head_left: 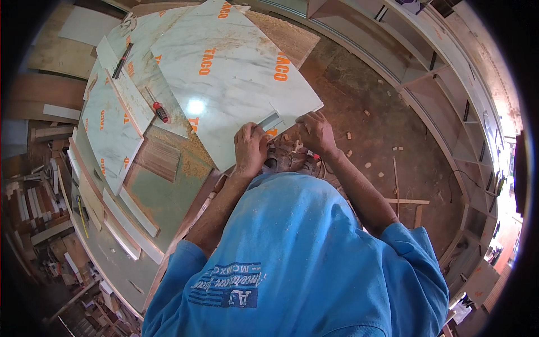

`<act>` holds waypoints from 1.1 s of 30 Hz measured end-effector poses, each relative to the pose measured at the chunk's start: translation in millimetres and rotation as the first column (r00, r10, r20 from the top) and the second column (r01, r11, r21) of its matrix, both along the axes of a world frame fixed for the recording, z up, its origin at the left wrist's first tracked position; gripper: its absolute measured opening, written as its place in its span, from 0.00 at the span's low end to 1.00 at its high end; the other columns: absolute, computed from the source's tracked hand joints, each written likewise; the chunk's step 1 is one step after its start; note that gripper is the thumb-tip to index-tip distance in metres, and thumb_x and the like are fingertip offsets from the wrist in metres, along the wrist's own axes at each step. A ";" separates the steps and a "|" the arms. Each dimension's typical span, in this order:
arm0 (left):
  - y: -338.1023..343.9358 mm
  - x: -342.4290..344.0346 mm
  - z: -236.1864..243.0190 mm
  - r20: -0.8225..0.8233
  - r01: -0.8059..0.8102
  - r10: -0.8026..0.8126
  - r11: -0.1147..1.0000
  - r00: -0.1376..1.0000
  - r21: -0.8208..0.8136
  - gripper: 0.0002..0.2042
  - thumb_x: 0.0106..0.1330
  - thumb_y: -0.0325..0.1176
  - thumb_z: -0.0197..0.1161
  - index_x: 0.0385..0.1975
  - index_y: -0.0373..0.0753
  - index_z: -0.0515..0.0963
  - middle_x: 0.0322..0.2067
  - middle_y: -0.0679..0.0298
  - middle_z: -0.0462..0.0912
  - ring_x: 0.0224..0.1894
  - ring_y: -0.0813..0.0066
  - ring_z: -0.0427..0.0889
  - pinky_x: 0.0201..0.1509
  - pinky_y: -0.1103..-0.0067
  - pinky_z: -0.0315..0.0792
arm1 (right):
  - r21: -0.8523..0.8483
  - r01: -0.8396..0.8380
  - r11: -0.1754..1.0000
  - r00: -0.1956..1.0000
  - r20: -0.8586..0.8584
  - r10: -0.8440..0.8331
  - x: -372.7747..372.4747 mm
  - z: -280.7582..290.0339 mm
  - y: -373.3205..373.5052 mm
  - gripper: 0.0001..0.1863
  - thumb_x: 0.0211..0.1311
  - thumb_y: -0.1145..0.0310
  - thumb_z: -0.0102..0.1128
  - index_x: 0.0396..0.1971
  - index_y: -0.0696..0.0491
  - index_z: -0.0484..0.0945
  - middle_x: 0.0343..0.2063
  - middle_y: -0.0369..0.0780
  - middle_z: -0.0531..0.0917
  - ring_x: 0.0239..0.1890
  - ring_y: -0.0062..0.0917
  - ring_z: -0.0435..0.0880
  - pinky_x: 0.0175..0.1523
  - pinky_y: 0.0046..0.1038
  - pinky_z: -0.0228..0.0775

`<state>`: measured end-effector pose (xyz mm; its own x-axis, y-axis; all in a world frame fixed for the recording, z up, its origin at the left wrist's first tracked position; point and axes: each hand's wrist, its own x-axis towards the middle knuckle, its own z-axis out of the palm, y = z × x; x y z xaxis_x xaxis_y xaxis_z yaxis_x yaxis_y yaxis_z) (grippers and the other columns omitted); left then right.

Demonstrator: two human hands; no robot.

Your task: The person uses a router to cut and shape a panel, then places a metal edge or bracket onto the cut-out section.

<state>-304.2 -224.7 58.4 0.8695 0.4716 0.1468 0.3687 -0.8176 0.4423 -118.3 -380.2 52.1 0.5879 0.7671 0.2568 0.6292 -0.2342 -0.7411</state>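
At the near edge of the large marble-patterned laminate sheet (236, 67), the left hand (250, 147) pressed down with its fingers curled around a small grey strip (270, 120) that lay on the sheet's corner. The right hand (315, 132) sat just beside it, fingers bent and closed over the sheet's edge; what it gripped beneath them could not be told. Both hands were close together, over the bench (168, 196) edge, where sawdust lay thick.

The sheet's corner overhung the bench, so a hard push might have tipped or slid it, the sawdust beneath giving little grip. Thin laminate could have chipped or cracked at that unsupported corner. With the hands so near each other, a slip of the strip might have caught the left fingers.

A red-handled screwdriver (158, 109) lay on a neighbouring sheet, well apart from the hands, and could have rolled if the sheets were jolted.

Open wooden shelf compartments (432, 90) curved along the right; those in view looked mostly bare, their far ends too small to judge. Small wood offcuts (368, 165) dotted the floor (359, 84).
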 end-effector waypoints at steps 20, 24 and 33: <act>106.8 -15.7 -6.8 -0.093 -0.288 0.411 0.444 0.907 -0.848 0.16 0.63 0.41 0.75 0.39 0.32 0.84 0.29 0.66 0.84 0.29 0.80 0.78 0.34 0.80 0.73 | -0.215 -0.241 0.946 0.903 0.308 0.300 -33.7 -0.3 39.8 0.19 0.48 0.73 0.64 0.44 0.56 0.80 0.49 0.44 0.80 0.57 0.40 0.75 0.65 0.42 0.65; 106.0 -16.9 -12.5 -0.123 -0.332 0.420 0.471 0.899 -0.817 0.16 0.63 0.40 0.74 0.39 0.32 0.84 0.30 0.66 0.85 0.30 0.80 0.79 0.35 0.81 0.72 | -0.274 -0.261 0.926 0.865 0.360 0.350 -50.6 -1.2 58.1 0.12 0.50 0.72 0.61 0.37 0.55 0.79 0.45 0.43 0.79 0.54 0.37 0.76 0.62 0.40 0.66; 109.2 -24.4 -13.7 -0.100 -0.307 0.424 0.457 0.900 -0.835 0.15 0.63 0.39 0.74 0.38 0.32 0.84 0.31 0.63 0.85 0.32 0.79 0.80 0.38 0.80 0.73 | -0.394 -0.359 0.846 0.847 0.243 0.473 -60.2 1.0 55.0 0.25 0.53 0.69 0.63 0.54 0.53 0.77 0.59 0.40 0.76 0.67 0.34 0.70 0.68 0.50 0.60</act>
<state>-328.6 -115.5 44.7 0.5927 0.6987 -0.4007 0.4470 0.1285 0.8852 -178.5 -325.1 53.1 0.1218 0.9902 0.0677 0.9075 -0.0835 -0.4117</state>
